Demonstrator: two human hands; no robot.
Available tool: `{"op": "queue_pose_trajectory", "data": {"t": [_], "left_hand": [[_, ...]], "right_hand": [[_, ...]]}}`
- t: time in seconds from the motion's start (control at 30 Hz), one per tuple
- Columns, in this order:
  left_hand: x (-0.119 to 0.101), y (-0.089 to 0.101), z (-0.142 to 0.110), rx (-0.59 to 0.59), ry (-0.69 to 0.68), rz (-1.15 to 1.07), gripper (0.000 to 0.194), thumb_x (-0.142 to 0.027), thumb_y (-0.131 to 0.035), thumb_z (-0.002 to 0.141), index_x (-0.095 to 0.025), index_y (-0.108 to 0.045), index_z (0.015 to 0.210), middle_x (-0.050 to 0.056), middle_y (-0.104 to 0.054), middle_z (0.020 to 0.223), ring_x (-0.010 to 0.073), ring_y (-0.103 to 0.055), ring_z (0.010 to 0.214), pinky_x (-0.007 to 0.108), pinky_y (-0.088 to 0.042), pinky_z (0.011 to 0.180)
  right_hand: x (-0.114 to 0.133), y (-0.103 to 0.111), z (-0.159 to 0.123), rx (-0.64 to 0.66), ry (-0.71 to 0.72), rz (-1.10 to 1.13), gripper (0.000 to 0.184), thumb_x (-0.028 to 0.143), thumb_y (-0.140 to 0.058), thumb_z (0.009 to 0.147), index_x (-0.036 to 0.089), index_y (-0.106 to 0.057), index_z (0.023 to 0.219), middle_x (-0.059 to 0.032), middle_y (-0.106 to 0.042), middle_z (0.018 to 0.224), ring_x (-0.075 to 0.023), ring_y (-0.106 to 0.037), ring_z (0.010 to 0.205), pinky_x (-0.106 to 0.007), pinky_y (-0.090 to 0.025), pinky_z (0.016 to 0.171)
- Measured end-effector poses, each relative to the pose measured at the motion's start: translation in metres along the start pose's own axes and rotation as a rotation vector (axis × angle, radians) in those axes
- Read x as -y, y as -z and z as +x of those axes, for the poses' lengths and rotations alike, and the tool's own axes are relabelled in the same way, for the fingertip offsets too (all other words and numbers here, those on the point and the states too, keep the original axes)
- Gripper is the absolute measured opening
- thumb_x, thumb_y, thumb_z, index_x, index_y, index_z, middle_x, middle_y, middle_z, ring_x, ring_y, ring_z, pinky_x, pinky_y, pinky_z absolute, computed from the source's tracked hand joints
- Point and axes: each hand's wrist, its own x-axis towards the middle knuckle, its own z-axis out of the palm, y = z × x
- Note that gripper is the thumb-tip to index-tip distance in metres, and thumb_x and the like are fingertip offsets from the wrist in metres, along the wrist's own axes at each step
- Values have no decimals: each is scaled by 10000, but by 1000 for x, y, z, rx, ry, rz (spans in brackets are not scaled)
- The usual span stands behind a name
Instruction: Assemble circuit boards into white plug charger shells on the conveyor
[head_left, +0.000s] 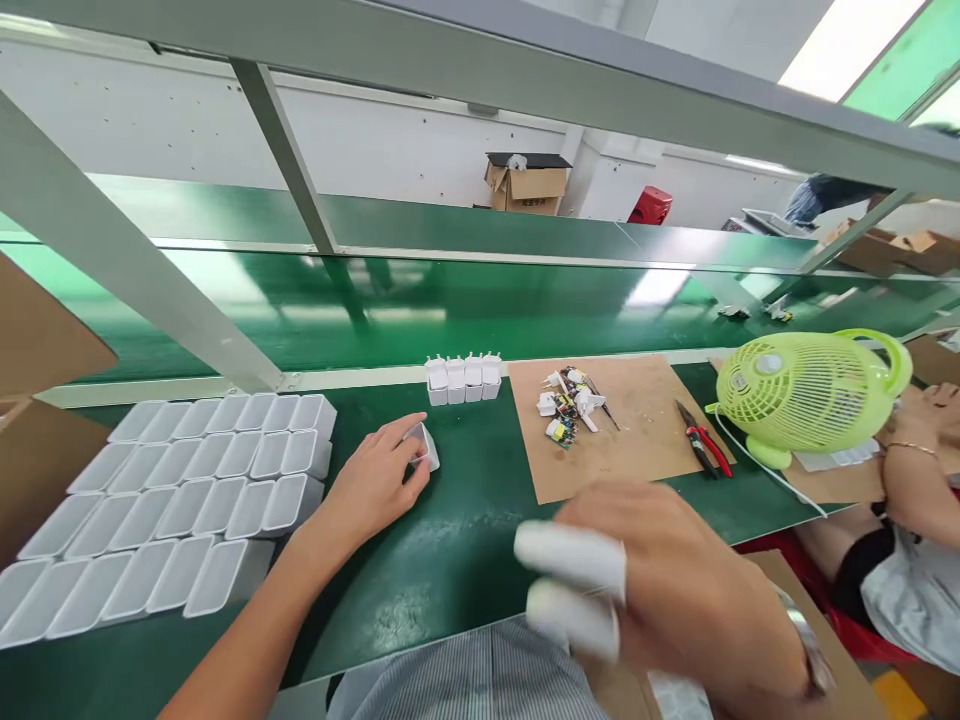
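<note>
White case (430, 454) between left-hand fingers (401, 430)

Look at that right hand (660, 580): two fingers capped in white covers (574, 560), smooth and blunt-ended, though blurred! A silvery band (806, 637) circles the wrist. Over to the left hand (386, 475), bare, bare forearm too, and grey, finely striped cloth (465, 680) across the front.

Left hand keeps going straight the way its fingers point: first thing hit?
Likely the short row of white cases near the bench's back edge, ahead and slightly right of the left hand. Height is hard to judge; it might pass over.
</note>
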Motion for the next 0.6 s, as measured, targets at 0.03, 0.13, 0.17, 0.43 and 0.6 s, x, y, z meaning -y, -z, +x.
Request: {"op": "queue_pose_trajectory", "data": {"t": [0.03,0.13,0.17,0.43,0.6], "left_hand": [[1,-5,1,-3,-19,-31,241,-354,-465,948,-216,-635,849,131,-603,1436,317,-601,1278,489,-507,1037],[4,-19,1,-23,-32,-107,238,-426,-512,944,-225,-635,913,118,-593,1449,313,-654,1183,463,-539,959],[5,-23,1,-32,-20,-128,243,-452,-537,934,-228,-631,936,115,-590,1452,308,-677,1130,449,-551,921],[14,-38,-12,-51,-11,-194,301,-465,-649,886,-266,-633,1111,93,-576,1475,305,-690,1091,429,-563,896],[22,-41,-17,-76,-40,-233,325,-402,-635,909,-297,-637,1216,85,-610,1434,304,-646,1213,418,-546,961]], "right_hand": [[-24,0,1,-48,-115,-92,297,370,-654,949,317,-679,1240,-53,-777,983,-234,-722,856,-381,-588,789],[-95,-10,-6,-165,-453,-253,300,334,-573,962,255,-705,1220,-109,-742,1212,-308,-707,1057,-464,-559,931],[-116,-15,-9,-179,-533,-234,312,311,-565,949,241,-703,1221,-109,-740,1218,-307,-696,1092,-462,-547,963],[-198,-31,13,-117,-813,-227,404,159,-526,861,188,-660,1242,-111,-729,1224,-256,-681,1095,-354,-517,937],[-232,-31,42,-62,-880,-295,223,93,-565,767,155,-712,922,-163,-765,1022,-282,-701,958,-311,-494,787]]}}
